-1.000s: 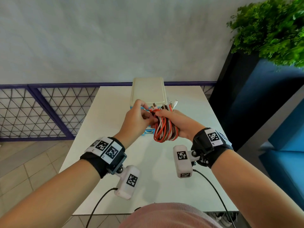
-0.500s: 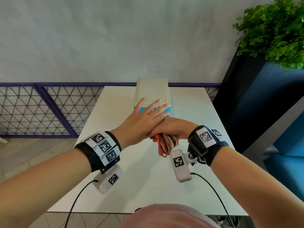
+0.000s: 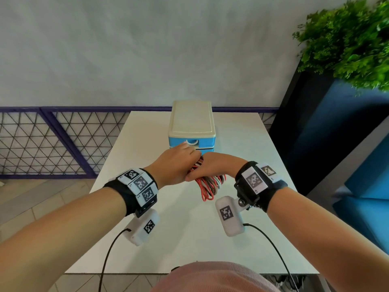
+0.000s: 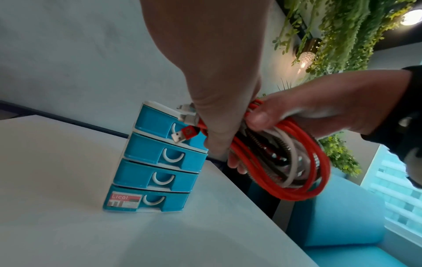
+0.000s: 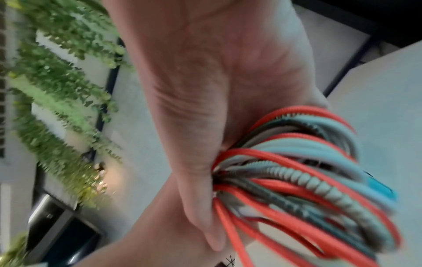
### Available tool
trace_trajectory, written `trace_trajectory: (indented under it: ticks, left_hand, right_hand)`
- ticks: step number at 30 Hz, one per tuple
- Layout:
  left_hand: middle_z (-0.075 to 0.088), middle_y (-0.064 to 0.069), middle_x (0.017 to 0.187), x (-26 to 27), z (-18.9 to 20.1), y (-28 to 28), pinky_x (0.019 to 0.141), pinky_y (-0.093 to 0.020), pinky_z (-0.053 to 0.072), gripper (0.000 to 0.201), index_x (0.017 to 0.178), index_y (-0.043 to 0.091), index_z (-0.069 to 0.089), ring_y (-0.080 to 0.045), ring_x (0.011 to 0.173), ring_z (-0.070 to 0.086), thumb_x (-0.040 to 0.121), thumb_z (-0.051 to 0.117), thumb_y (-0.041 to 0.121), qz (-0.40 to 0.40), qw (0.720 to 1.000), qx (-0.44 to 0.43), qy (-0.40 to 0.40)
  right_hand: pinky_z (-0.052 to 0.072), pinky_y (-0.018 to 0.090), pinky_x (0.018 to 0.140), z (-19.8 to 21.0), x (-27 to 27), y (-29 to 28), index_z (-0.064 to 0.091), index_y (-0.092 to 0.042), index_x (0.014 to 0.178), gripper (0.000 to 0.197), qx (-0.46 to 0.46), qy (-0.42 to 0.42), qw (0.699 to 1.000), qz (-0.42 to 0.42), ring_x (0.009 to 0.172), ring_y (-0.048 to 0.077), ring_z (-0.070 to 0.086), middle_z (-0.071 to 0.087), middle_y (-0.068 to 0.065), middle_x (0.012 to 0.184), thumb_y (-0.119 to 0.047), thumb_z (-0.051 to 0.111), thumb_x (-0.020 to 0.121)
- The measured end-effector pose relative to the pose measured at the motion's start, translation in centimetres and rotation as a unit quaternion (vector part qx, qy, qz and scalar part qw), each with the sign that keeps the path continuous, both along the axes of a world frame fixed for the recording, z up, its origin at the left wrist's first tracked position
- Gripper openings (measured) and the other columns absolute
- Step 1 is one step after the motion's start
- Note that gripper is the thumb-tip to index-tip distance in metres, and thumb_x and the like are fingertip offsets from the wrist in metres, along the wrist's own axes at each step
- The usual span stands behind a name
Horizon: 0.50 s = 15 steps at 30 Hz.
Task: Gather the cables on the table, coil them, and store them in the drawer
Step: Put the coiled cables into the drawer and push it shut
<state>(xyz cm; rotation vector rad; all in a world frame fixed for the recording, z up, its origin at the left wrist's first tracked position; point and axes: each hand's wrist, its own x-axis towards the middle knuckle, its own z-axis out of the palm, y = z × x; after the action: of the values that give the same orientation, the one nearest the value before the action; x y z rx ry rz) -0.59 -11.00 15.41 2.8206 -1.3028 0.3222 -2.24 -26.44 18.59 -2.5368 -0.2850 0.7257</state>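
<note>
A coil of red, white and grey cables [image 3: 210,186] hangs from my right hand [image 3: 210,167], which grips it in a fist just in front of the blue drawer unit [image 3: 191,123]. The left wrist view shows all the unit's drawers [image 4: 155,162] pushed in. My left hand [image 3: 183,157] is pressed against the right one. Its thumb lies over the coil [image 4: 308,180] and its fingertips curl behind it, near the plug ends. A red USB plug [image 4: 182,136] sticks out toward the top drawers. In the right wrist view the cables [image 5: 308,171] fan out of my fist [image 5: 205,108].
The white table [image 3: 168,239] has its edge close to my body. A mesh railing [image 3: 52,144] runs on the left. On the right stand a dark planter with a green plant [image 3: 347,39] and a blue seat [image 3: 368,197].
My left hand was flat over the right hand; now its fingers have curled round the coil beside the right hand. The coil stays low in front of the drawers.
</note>
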Motion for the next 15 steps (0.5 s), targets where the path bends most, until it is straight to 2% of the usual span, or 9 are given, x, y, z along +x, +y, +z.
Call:
trace_trajectory:
  ticks: [1,2,4,6,9,10,12,15]
  left_hand:
    - [0.061,-0.002,0.093,0.0,0.1,0.0,0.068,-0.034,0.048,0.020,0.094,0.014,0.054,-0.024,0.089,0.055,0.080,0.064,0.024,0.029,0.999,0.010,0.024]
    - [0.061,0.000,0.097,0.1,0.2,0.1,0.064,-0.031,0.043,0.022,0.097,0.016,0.053,-0.022,0.092,0.055,0.080,0.064,0.025,0.058,0.997,0.024,0.040]
    - [0.063,0.002,0.100,0.5,0.5,0.4,0.063,-0.032,0.045,0.024,0.100,0.018,0.053,-0.022,0.093,0.057,0.080,0.064,0.026,0.102,0.993,0.036,0.054]
    - [0.065,0.001,0.095,0.9,0.7,0.8,0.063,-0.034,0.049,0.026,0.099,0.020,0.053,-0.024,0.087,0.061,0.078,0.064,0.031,0.145,0.986,0.031,0.077]
    - [0.065,0.001,0.085,1.9,1.2,0.9,0.062,-0.033,0.049,0.024,0.095,0.019,0.055,-0.024,0.076,0.062,0.078,0.061,0.035,0.211,0.965,0.044,0.150]
    - [0.065,0.001,0.081,2.1,1.4,1.0,0.061,-0.033,0.050,0.022,0.092,0.020,0.056,-0.024,0.073,0.062,0.076,0.061,0.035,0.224,0.957,0.038,0.181]
    - [0.065,-0.001,0.074,2.1,1.5,1.1,0.059,-0.032,0.051,0.016,0.085,0.018,0.059,-0.023,0.066,0.064,0.074,0.063,0.029,0.230,0.944,0.011,0.238]
    - [0.070,-0.008,0.075,1.6,1.6,1.1,0.056,-0.030,0.052,0.019,0.085,0.013,0.061,-0.024,0.063,0.067,0.068,0.068,0.019,0.206,0.927,-0.004,0.314]
  right_hand:
    - [0.047,0.022,0.062,-0.1,-0.2,0.1,0.062,-0.022,0.091,0.036,-0.023,-0.014,1.000,0.005,0.075,0.013,0.063,0.067,-0.001,0.087,-0.052,0.073,0.073]
    - [0.049,0.024,0.066,-0.4,-0.4,0.1,0.061,-0.021,0.100,0.043,-0.038,-0.027,0.999,0.005,0.080,0.015,0.063,0.066,-0.001,0.092,-0.052,0.074,0.072]
    - [0.051,0.031,0.080,-1.0,-1.1,0.2,0.052,-0.020,0.116,0.064,-0.071,-0.089,0.993,-0.011,0.094,0.019,0.060,0.060,-0.002,0.103,-0.055,0.075,0.068]
    - [0.044,0.041,0.097,-1.6,-2.0,0.2,0.041,-0.019,0.131,0.083,-0.103,-0.211,0.972,-0.017,0.111,0.023,0.053,0.053,0.001,0.120,-0.060,0.074,0.066]
    - [0.027,0.047,0.114,-2.6,-2.8,0.7,0.025,-0.013,0.148,0.098,-0.094,-0.378,0.921,0.021,0.137,0.025,0.035,0.039,0.005,0.146,-0.056,0.071,0.073]
    - [0.024,0.049,0.116,-3.1,-2.9,1.1,0.023,-0.010,0.150,0.101,-0.116,-0.410,0.904,0.044,0.141,0.025,0.031,0.037,0.006,0.149,-0.056,0.071,0.073]
    - [0.026,0.053,0.115,-4.6,-2.7,1.5,0.024,-0.006,0.149,0.110,-0.189,-0.443,0.874,0.067,0.142,0.027,0.032,0.040,0.009,0.149,-0.059,0.074,0.067]
    - [0.032,0.059,0.108,-5.9,-1.9,0.9,0.030,-0.008,0.148,0.109,-0.231,-0.454,0.858,0.066,0.137,0.031,0.040,0.050,0.012,0.141,-0.052,0.080,0.061]
